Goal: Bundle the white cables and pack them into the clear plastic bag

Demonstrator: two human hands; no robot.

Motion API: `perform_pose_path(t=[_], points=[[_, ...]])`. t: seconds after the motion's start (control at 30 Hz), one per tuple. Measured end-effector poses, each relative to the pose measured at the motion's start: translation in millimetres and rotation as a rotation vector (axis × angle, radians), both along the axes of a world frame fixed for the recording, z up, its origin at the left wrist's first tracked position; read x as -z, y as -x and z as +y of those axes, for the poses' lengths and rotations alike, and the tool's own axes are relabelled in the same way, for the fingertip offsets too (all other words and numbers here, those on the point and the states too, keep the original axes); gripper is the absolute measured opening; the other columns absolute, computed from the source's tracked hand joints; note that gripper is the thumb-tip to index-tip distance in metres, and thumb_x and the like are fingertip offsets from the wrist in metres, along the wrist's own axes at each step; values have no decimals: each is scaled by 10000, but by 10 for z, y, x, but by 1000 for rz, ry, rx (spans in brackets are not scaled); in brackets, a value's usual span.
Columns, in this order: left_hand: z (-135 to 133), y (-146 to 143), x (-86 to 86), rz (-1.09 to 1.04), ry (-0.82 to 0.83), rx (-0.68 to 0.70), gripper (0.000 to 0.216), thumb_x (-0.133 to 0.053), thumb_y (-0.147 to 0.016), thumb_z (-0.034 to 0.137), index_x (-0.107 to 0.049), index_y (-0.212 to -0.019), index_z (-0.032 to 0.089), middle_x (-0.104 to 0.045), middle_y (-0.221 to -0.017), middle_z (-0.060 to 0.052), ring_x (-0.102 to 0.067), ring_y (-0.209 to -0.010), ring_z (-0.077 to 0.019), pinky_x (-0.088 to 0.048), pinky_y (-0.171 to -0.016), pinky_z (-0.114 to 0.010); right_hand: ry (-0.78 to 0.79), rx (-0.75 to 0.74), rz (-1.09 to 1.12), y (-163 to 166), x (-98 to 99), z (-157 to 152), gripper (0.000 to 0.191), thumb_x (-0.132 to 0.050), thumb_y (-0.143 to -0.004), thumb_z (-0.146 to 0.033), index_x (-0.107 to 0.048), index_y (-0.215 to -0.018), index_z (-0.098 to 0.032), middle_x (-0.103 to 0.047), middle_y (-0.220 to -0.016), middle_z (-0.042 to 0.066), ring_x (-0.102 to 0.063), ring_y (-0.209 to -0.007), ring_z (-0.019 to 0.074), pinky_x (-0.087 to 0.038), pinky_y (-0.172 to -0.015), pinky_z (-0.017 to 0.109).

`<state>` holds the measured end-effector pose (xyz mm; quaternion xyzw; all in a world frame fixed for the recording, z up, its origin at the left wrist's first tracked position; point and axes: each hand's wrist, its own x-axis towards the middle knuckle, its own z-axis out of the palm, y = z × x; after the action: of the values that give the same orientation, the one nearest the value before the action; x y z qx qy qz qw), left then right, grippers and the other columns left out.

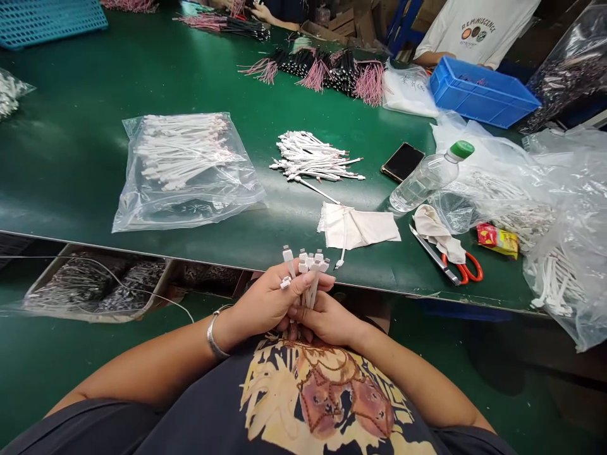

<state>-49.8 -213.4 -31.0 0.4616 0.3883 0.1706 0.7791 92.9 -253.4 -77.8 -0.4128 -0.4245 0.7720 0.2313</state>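
1. Now, the slim white cables with blocky white connectors (315,260) stand bunched between both hands.
2. Left hand (268,294): fingers clamped on them; right hand (334,319): fingers closed lower down.
3. Likely light, bendy, slick; pinch beneath connectors.

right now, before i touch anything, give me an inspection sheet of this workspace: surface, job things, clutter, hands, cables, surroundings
Surface: green tabletop, glare along its near part
Job's things: white cable bundle, connectors up, held in both hands
Clutter: phone, green-capped bottle, red-handled scissors partly under a cloth
Hands: left hand grips near the connectors, right hand lower down
Cables: loose white pile, bagged white cables, pink-and-black bundles
Surroundings: person in white shirt behind a blue bin
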Motion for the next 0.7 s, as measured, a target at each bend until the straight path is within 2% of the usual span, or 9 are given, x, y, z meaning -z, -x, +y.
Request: perform_pose_path(t=[0.13,0.23,0.33,0.4,0.43,0.5,0.57,0.63,0.7], points=[[15,-34,31,-31,-52,-36,375,-523,-846,490,-631,-1024,178,-674,-918,-65,-588,-520,-91,-427,-415,-184,-2,17,9,30,4,-1,505,-553,-740,-663,-614,-762,-162,-565,-603,-2,-447,-445,72,-325,-396,202],[32,-73,46,-65,-65,-103,329,-560,-835,453,-628,-965,158,-630,-792,-26,-573,-612,-104,-458,-534,-209,-20,-3,-5,34,-4,10,515,-519,-766,-659,-618,-787,-155,-567,-626,4,-470,-476,85,-361,-432,215],[60,-82,60,-125,-54,-164,325,-532,-858,447,-602,-991,159,-485,-616,44,-472,-551,-78,-433,-578,-220,-167,-116,-53,-72,-112,45,431,-584,-788,-551,-639,-917,-144,-628,-780,25,-564,-669,130,-449,-626,252],[89,-54,64,-152,-78,-147,330,-520,-867,443,-596,-999,150,-412,-568,61,-388,-518,-67,-372,-533,-202,-269,-198,-110,-205,-247,81,390,-624,-786,-488,-648,-981,-151,-653,-881,31,-584,-799,160,-449,-741,271],[106,-32,62,-150,-86,-119,335,-515,-871,442,-594,-999,143,-396,-561,61,-352,-507,-65,-331,-502,-196,-289,-209,-149,-277,-320,101,382,-610,-798,-486,-657,-980,-153,-661,-891,35,-588,-807,165,-449,-739,271],[141,17,48,-141,-84,-42,344,-512,-874,438,-586,-1013,132,-375,-563,60,-300,-498,-62,-258,-462,-197,-295,-103,-233,-400,-453,146,412,-518,-847,-523,-670,-916,-147,-665,-831,46,-591,-719,150,-448,-643,255],[176,58,24,-156,-70,29,360,-515,-874,431,-567,-1065,130,-347,-569,63,-276,-494,-61,-225,-450,-199,-326,131,-314,-468,-546,197,446,-449,-876,-539,-652,-813,-146,-640,-735,41,-565,-623,124,-421,-561,238],[207,83,-4,-183,-70,58,379,-512,-879,418,-531,-1140,145,-328,-573,68,-265,-489,-61,-211,-444,-199,-398,322,-364,-473,-598,258,401,-477,-874,-513,-612,-746,-158,-600,-680,16,-524,-590,102,-402,-550,230],[234,95,-29,-188,-102,48,366,-496,-891,404,-507,-1167,164,-333,-575,69,-269,-491,-64,-215,-447,-199,-481,401,-380,-436,-625,322,332,-544,-852,-469,-582,-719,-167,-563,-662,-8,-485,-604,91,-396,-580,227]])
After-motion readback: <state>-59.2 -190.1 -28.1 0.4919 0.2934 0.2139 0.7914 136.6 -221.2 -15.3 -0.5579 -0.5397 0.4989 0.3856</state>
